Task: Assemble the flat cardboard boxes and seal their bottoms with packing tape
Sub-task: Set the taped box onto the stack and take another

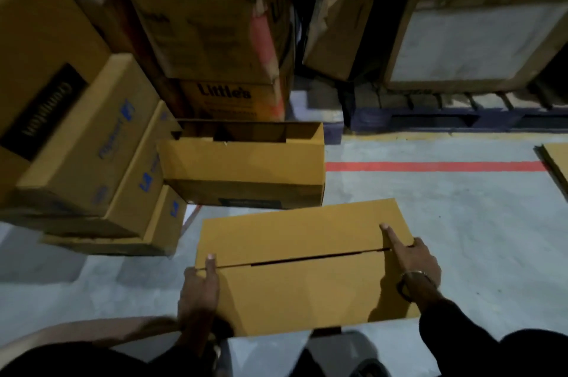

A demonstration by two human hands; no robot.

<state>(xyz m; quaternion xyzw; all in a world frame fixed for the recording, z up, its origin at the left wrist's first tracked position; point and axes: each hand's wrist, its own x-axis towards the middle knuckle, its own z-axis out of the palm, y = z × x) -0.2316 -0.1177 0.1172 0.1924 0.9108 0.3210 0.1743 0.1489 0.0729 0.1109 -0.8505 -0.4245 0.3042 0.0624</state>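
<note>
- An open-topped cardboard box (246, 167) stands just beyond ours, with stacked printed cartons (92, 146) to its left and a red floor line (430, 166) to the right.
- A flat cardboard sheet (556, 167) lies at the right edge.
- Our box (304, 272) sits over the grey floor (461, 223), flaps closed, seam and long axis running left to right.
- Our left hand (199, 290) grips its left end, thumb on the seam.
- Our right hand (412, 260) holds the right end, forefinger stretched across the seam.
</note>
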